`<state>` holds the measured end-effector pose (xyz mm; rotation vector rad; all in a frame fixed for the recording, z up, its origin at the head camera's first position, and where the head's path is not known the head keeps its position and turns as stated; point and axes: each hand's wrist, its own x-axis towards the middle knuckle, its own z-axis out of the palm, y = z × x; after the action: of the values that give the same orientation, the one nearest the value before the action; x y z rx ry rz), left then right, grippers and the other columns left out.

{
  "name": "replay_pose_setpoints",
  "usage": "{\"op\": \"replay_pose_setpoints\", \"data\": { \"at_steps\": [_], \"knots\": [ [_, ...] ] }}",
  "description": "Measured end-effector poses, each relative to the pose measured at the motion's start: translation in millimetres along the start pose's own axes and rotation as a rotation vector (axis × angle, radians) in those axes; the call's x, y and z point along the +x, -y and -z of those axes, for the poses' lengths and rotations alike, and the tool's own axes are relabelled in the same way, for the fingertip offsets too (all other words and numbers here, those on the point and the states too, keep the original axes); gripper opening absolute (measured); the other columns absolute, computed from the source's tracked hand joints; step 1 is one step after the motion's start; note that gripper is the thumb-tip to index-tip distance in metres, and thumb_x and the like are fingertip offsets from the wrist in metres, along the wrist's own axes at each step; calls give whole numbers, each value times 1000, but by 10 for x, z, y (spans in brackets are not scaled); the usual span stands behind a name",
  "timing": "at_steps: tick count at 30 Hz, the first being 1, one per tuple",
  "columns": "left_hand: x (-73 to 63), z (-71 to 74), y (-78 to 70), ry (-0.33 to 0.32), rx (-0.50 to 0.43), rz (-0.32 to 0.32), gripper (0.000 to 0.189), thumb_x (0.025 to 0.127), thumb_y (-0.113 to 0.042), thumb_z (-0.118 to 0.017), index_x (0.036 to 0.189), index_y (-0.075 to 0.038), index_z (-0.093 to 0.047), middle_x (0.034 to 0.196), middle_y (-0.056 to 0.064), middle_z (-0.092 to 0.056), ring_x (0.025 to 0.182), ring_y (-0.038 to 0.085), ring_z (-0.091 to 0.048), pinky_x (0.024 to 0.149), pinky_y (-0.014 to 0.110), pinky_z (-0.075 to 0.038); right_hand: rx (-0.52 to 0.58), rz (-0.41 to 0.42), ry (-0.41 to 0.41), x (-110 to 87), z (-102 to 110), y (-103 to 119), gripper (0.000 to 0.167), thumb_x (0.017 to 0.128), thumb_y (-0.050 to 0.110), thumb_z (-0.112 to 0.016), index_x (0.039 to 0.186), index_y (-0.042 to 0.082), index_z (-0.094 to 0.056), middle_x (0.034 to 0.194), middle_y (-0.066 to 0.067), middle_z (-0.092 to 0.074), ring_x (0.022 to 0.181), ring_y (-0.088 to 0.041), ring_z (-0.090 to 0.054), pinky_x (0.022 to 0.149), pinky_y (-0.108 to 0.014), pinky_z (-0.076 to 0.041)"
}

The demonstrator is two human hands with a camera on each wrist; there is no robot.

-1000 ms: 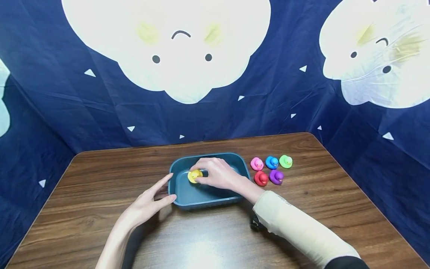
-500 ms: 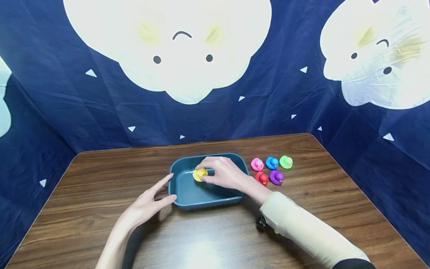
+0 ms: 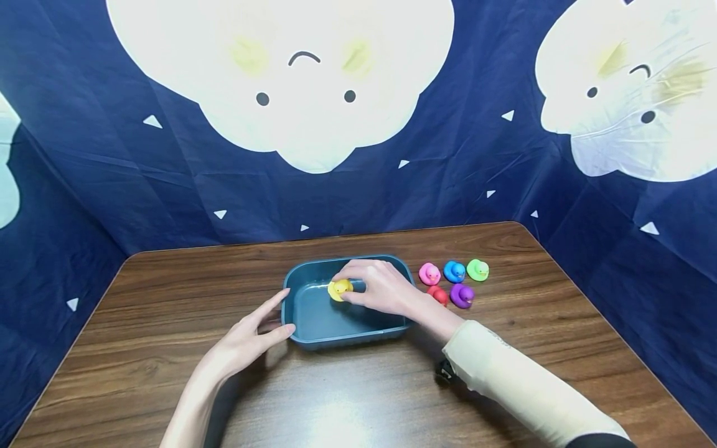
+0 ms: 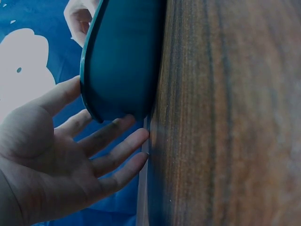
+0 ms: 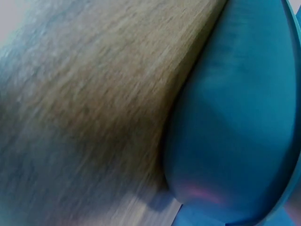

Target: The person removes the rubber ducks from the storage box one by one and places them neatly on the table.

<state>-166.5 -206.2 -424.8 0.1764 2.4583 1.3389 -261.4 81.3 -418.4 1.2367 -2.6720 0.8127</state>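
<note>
A dark teal plastic basin (image 3: 319, 325) lies on the wooden table. Between thumb and fingers, my right hand (image 3: 383, 289) pinches a small yellow rubber duck (image 3: 339, 289) inside the basin's outline; whether the duck touches the floor of it I cannot tell. My left hand (image 3: 241, 346) rests at the basin's left end, thumb and fingertips against it. In the left wrist view, the fingers of that left hand (image 4: 61, 150) are spread and fairly straight along the basin's outer wall (image 4: 120, 61). Only the basin's side (image 5: 235, 108) fills the right wrist view; the duck is hidden there.
Right of the basin stand more rubber ducks: pink (image 3: 429, 274), blue (image 3: 454, 271), green (image 3: 478, 270), purple (image 3: 462, 295) and red (image 3: 438, 295), the red one partly behind my right forearm. Dark blue cloth (image 3: 252, 199) with white clouds hangs behind the wooden table (image 3: 185, 280).
My right hand has shifted rightward within the basin with the yellow duck, its forearm now covering part of the red duck. The left hand and basin have stayed in place.
</note>
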Motion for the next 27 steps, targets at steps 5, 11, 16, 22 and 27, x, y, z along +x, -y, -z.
{"op": "replay_pose_setpoints", "data": {
  "at_steps": [5,11,16,22,27],
  "knots": [
    [-1,-1,2,1,5,5,76,101,-42,-66,164,-29,-25,162,23,-41,143,38,-52,115,57,-44,-15,7,-4,-23,22,-11,31,92,25,-79,122,19,-76,114,3,-75,101,-17,-71,88,-33,-61],
    [-4,-1,-1,1,11,4,76,101,-42,-65,164,-29,-25,162,23,-41,143,38,-52,115,57,-44,-38,29,-24,-48,56,-24,30,91,25,-80,121,20,-76,113,4,-75,100,-15,-71,88,-30,-60],
    [-6,-1,-4,-1,12,3,76,101,-42,-65,164,-28,-25,161,23,-43,143,38,-52,115,57,-44,-48,33,-40,-73,76,-42,30,91,25,-80,120,21,-76,114,5,-75,100,-13,-71,86,-30,-61],
    [-6,0,-6,-3,8,-2,77,101,-41,-65,164,-27,-25,159,22,-45,143,37,-52,115,56,-44,-39,41,-51,-88,94,-54,29,90,23,-81,119,20,-77,113,4,-75,99,-11,-70,85,-33,-62],
    [-7,-2,-4,-5,11,-7,76,101,-41,-65,164,-27,-25,159,22,-46,143,37,-52,115,56,-44,-49,46,-67,-100,118,-62,29,90,24,-81,119,21,-77,113,6,-75,99,-9,-70,86,-31,-61]
  ]
}}
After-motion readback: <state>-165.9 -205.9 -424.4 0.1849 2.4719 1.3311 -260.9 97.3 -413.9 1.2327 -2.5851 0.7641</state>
